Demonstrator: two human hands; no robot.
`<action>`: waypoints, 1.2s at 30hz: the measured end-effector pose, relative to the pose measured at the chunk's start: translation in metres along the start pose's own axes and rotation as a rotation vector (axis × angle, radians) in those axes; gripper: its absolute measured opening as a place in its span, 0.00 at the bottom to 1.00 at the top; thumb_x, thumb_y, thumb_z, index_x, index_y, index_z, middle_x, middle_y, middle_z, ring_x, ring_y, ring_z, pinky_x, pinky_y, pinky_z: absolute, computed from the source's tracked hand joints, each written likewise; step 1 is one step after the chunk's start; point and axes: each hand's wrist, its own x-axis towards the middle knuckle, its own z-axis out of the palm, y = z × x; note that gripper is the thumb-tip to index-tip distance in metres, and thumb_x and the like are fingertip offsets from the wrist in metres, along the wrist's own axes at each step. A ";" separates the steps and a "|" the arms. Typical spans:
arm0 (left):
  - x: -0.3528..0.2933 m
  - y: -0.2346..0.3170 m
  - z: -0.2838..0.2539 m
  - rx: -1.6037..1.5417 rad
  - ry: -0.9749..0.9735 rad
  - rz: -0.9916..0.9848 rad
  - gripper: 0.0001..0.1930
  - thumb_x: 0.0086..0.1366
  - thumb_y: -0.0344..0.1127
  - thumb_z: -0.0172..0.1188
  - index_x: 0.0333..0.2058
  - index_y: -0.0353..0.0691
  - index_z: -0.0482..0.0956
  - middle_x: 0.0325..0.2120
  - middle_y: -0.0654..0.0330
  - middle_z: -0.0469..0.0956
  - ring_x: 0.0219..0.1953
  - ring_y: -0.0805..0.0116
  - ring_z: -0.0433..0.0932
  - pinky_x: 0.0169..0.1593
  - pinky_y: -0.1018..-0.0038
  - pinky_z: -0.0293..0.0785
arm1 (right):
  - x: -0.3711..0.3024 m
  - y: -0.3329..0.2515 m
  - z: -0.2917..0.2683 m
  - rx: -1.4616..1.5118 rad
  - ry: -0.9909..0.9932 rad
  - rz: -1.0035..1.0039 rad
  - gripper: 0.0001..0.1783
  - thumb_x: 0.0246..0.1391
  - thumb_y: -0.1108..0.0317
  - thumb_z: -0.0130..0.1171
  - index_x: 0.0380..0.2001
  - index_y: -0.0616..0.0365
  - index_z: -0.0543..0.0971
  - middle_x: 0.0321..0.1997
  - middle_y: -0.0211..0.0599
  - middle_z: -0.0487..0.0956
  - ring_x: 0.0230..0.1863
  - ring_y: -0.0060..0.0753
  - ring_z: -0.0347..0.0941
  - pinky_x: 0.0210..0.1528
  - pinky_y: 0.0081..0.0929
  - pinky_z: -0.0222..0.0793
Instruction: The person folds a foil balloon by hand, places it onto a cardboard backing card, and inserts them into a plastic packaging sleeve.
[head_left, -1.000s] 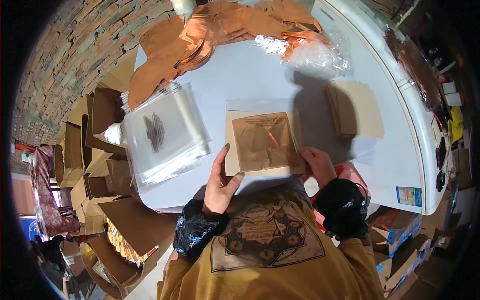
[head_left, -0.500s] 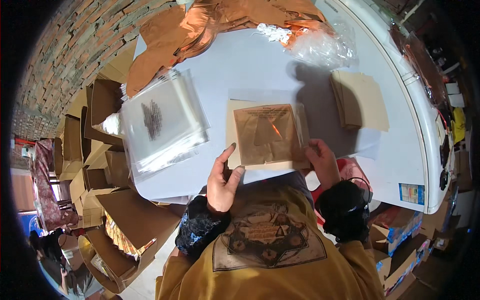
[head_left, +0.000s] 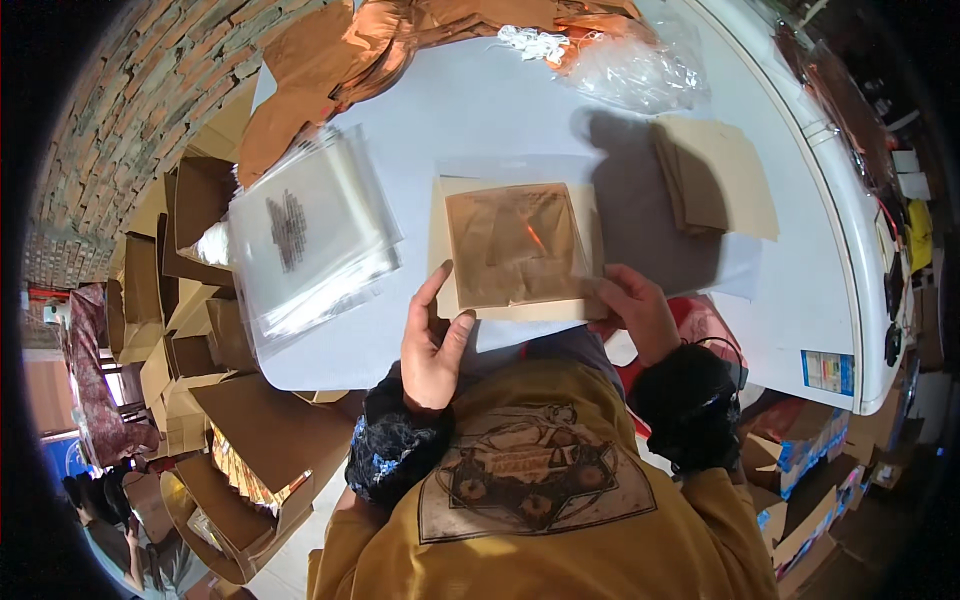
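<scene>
A clear plastic bag (head_left: 512, 170) lies in front of me near the table's front edge. Inside it are a cream card (head_left: 441, 215) and, on top of that, a folded copper-coloured foil sheet (head_left: 500, 240). The bag's near left corner is held by my left hand (head_left: 430, 350), thumb on top and forefinger along the side. At the near right corner my right hand (head_left: 640, 315) grips the edge between thumb and fingers. Left of the bag is a stack of clear plastic bags (head_left: 315, 235). A pile of cream cards (head_left: 730, 180) sits to the right.
Loose copper-coloured foil (head_left: 370, 50) spreads along the far side of the white table (head_left: 480, 100). White strings (head_left: 535, 42) and crumpled clear plastic (head_left: 645, 80) lie beside it. Open cardboard boxes (head_left: 270, 425) stand on the left, more at the lower right. Another person (head_left: 140, 530) is at the far left.
My hands and the bag sit slightly further left and farther away in the picture; the whole scene has shifted a little with the camera. The grip on both near corners is kept.
</scene>
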 end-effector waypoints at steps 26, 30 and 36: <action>0.004 -0.010 0.007 -0.075 0.177 -0.123 0.12 0.67 0.24 0.62 0.41 0.39 0.67 0.31 0.69 0.70 0.32 0.82 0.68 0.39 0.84 0.67 | 0.006 0.009 0.005 -0.276 0.080 -0.416 0.34 0.57 0.74 0.65 0.65 0.56 0.64 0.46 0.33 0.79 0.39 0.19 0.75 0.37 0.20 0.75; 0.009 -0.007 0.006 -0.104 0.172 -0.209 0.12 0.67 0.24 0.62 0.41 0.39 0.66 0.31 0.69 0.70 0.32 0.82 0.68 0.39 0.84 0.67 | 0.014 0.001 0.006 -0.242 0.093 -0.373 0.32 0.56 0.74 0.65 0.64 0.57 0.66 0.47 0.32 0.79 0.41 0.19 0.75 0.44 0.21 0.75; 0.019 -0.011 0.003 0.077 0.146 -0.077 0.19 0.62 0.23 0.67 0.43 0.40 0.62 0.34 0.66 0.68 0.31 0.80 0.66 0.34 0.82 0.68 | 0.029 -0.002 -0.007 -0.239 0.045 -0.330 0.33 0.56 0.76 0.64 0.65 0.58 0.68 0.50 0.31 0.77 0.48 0.19 0.74 0.52 0.22 0.71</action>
